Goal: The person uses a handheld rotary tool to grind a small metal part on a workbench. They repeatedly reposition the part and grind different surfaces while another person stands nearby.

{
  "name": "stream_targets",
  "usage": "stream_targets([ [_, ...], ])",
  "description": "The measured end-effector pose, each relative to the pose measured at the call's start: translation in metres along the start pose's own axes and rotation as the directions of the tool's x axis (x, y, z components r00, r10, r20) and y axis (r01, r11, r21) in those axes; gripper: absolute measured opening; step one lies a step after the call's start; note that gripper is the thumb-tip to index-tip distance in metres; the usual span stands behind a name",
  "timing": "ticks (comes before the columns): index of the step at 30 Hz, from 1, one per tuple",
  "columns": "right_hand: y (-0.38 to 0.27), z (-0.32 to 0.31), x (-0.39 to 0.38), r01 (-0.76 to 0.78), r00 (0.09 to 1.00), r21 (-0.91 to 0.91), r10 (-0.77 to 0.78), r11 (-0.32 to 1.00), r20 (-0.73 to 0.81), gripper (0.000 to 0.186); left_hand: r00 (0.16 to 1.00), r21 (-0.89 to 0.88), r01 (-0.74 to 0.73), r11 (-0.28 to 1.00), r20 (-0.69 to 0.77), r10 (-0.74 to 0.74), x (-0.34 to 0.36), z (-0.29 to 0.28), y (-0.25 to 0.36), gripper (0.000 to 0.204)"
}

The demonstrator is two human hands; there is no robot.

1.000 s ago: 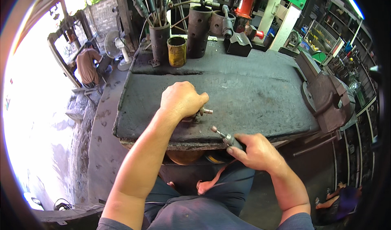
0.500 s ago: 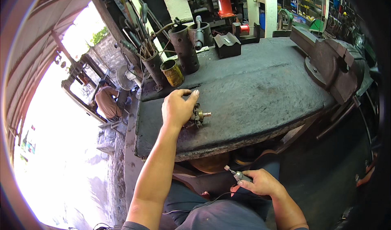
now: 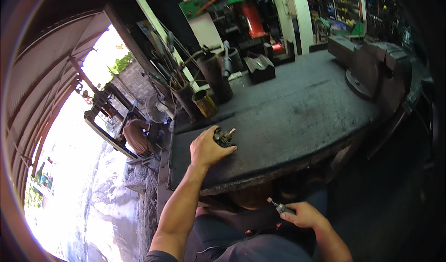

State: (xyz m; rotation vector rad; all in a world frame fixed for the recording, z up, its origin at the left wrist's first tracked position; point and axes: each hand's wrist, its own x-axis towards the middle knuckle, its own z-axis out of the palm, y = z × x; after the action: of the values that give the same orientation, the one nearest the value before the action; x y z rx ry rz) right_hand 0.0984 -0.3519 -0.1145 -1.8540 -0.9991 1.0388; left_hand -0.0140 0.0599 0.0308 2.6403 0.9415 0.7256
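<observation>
On the workbench [image 3: 288, 108], near its left end, my left hand [image 3: 206, 148] curls round a small dark metal part [image 3: 223, 137] with a copper-coloured stub pointing up and to the right. Thumb and fingers lie on either side of it, and my palm hides some of it. Over my lap, below the bench edge, my right hand [image 3: 304, 214] grips a slim grey rotary tool [image 3: 282, 208] tipped with a small pinkish grinding stone [image 3: 270, 200]. The stone is apart from the metal part.
A yellow can [image 3: 205, 104], dark tubes [image 3: 216, 78] with tools, and a black V-block [image 3: 260, 69] stand at the back of the bench. A big vise [image 3: 378, 71] is at the right. Another person [image 3: 137, 134] sits outside, far left.
My left hand has closed round the metal part, whose stub has swung from pointing right to pointing up-right. The right hand still holds the rotary tool. The whole view has shifted and tilted.
</observation>
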Motion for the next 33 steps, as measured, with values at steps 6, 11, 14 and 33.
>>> stream_targets([
  [6,0.027,-0.001,-0.002,-0.226,0.974,0.141,0.222,0.964,0.042,0.048,0.978,-0.888,0.155,0.434,0.075,-0.195,-0.037,-0.003,-0.033,0.076],
  [11,0.030,-0.004,0.010,-0.234,0.971,0.159,0.221,0.959,0.093,0.050,0.994,-0.990,0.089,0.109,0.082,-0.068,-0.073,-0.014,-0.014,0.072],
  [14,0.026,-0.001,0.015,-0.241,0.968,0.128,0.229,0.962,0.103,0.053,0.993,-0.993,0.109,0.048,0.106,-0.058,-0.079,-0.021,-0.002,0.073],
  [33,0.025,-0.002,0.011,-0.292,0.954,0.167,0.275,0.942,0.117,0.035,0.936,-0.745,0.280,-0.605,0.073,0.344,-0.104,0.025,-0.019,0.114],
])
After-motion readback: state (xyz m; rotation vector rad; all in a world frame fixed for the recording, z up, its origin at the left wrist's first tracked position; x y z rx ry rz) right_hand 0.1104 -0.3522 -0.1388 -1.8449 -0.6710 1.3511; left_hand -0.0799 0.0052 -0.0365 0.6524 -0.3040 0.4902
